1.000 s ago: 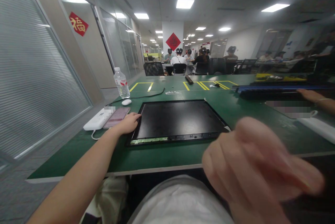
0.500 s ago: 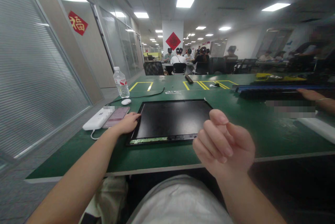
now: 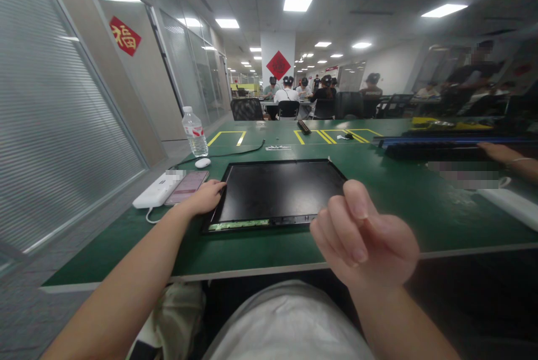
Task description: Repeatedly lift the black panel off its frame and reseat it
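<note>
A dark LCD panel in a thin black frame lies flat on the green table, a green circuit strip showing along its near edge. My left hand is closed at the panel's left edge, fingertips on the frame. Raised over the near right corner, my right hand is closed, with thumb and index finger pinched together and the other fingers curled. Whatever the pinch holds, if anything, is too small to make out. The hand covers that corner of the panel.
Left of the panel are a phone, a white power bank, a white mouse-like case and a water bottle. A cable runs behind. At right, another person's hand touches a long dark part.
My right hand has shifted slightly right and its wrist has turned, the fingers still pinched. My left hand and the panel stay where they were.
</note>
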Motion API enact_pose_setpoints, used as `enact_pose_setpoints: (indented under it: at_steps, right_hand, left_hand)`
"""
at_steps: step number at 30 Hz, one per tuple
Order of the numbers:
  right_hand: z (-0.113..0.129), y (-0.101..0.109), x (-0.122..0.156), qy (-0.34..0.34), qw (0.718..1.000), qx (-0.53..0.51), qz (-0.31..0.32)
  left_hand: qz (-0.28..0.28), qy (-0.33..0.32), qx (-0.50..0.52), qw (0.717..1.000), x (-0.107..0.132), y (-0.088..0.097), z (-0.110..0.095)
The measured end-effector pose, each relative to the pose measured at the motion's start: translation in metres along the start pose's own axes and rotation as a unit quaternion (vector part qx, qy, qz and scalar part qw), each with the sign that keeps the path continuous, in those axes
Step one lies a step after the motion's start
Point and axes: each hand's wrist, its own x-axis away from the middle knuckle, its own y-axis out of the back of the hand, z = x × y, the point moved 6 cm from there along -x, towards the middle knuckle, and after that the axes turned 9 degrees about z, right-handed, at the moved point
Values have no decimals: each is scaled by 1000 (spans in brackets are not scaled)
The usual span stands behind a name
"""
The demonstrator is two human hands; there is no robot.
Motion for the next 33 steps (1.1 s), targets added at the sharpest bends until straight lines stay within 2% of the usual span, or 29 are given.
enact_pose_setpoints:
  at_steps: [8,18,25,33]
  right_hand:
    - [2,0,-2,17,999,-1,40]
    - [-7,13,-7,-5,999,30,-17]
    - [-11,22,-8,-20,997,75,-30]
    - [-9,26,-8,-7,988,137,-75]
  left_hand:
    - [-8,-1,3,1000,-1,0,1]
    - [-10,-2,4,1000,1,1,0]
    - [-17,-3,9,1000,1,1,0]
    - [-18,-7,8,1000,1,2,1]
